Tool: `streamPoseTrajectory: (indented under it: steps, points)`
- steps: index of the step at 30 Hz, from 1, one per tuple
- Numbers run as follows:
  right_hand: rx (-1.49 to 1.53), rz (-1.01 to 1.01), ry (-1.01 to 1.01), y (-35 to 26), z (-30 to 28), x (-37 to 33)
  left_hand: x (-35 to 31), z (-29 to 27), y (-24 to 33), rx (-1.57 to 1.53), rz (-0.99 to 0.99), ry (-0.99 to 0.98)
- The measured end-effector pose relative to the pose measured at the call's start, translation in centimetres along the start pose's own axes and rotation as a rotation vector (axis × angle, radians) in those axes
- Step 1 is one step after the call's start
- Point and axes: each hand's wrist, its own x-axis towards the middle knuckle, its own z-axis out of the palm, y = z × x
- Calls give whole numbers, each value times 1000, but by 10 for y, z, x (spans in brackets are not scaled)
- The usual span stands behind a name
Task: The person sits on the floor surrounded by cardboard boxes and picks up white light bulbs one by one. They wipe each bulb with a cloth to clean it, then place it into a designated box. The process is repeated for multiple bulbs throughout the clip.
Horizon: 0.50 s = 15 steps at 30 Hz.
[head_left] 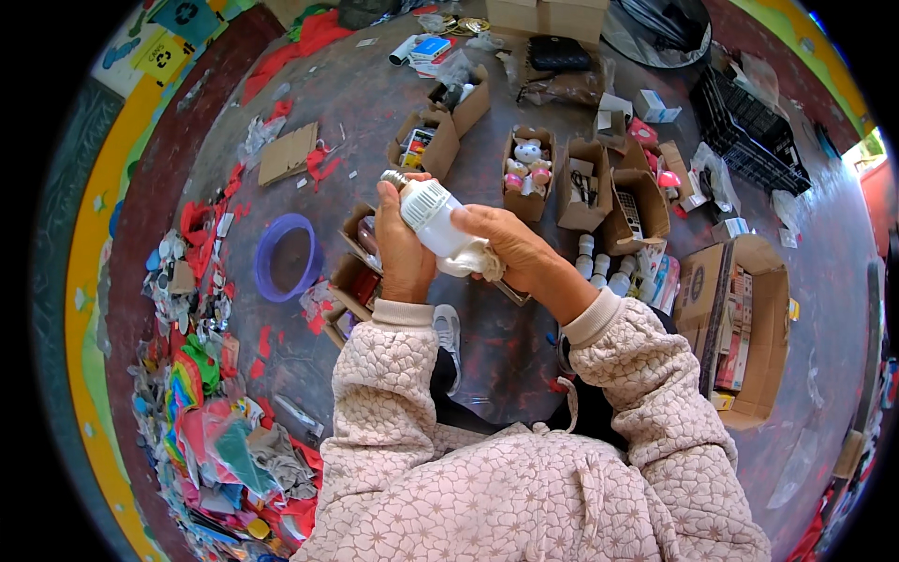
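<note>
A white light bulb (432, 217) with a ribbed collar and a metal screw base is held up in front of me, tilted with its base to the upper left. My left hand (403, 251) is closed around the collar end. At the rounded end, my right hand (521, 245) presses a crumpled off-white cloth (478, 259) against the bulb, its thumb on top. The fingers under the cloth are mostly hidden. Just beyond my hands stands a small carton with plush toys (527, 152), and several white bulbs (600, 266) lie to the right.
Open cardboard boxes (426, 142) stand ahead of me, with a large carton (757, 328) at the right. A purple basin (287, 258) sits left. Mixed litter (225, 440) is heaped at the lower left. A black crate (749, 131) lies at the far right.
</note>
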Motion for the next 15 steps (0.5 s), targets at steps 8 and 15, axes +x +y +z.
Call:
streamPoseTrajectory:
  steps: [8,15]
  points:
    - [-761,-648,425,-7,5,-2,-13,18,-9,-224,-106,-80]
    - [-793,-663,400,-6,2,0,-18,25,3,-82,-126,-88]
